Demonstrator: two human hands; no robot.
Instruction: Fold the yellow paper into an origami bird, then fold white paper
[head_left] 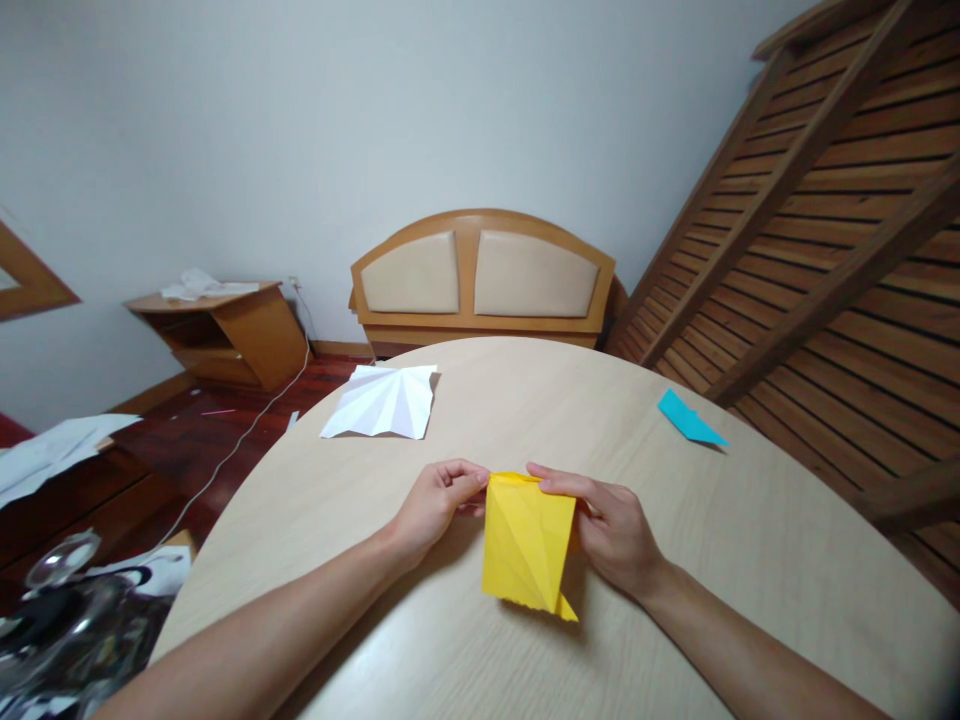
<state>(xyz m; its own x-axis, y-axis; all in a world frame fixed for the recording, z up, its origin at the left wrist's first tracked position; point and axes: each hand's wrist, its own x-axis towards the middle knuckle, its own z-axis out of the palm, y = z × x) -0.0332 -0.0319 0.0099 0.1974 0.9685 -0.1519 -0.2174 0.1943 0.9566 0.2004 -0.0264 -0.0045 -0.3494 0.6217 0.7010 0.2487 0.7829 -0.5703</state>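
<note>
- Yellow paper (526, 545): folded and creased, between your two hands, in front of you over the near-middle part of the round table (555, 400); its lower edge is wavy and a pointed flap sticks out at the lower right corner
- Your left hand (435, 506): thumb and fingers pinched on the upper left corner of the yellow paper
- Your right hand (619, 528): gripping the upper right part of the same sheet, thumb along the top edge, other fingers partly hidden behind it
- White paper (382, 402): lies on the table beyond your left hand, marked with creases that fan out
- Blue paper (688, 418): a small folded piece, near the table's far right edge, well apart from your right hand
- Background: a padded headboard (466, 268) beyond the table, wooden slats (825, 230) leaning at the right, a low cabinet (271, 340) at the left
</note>
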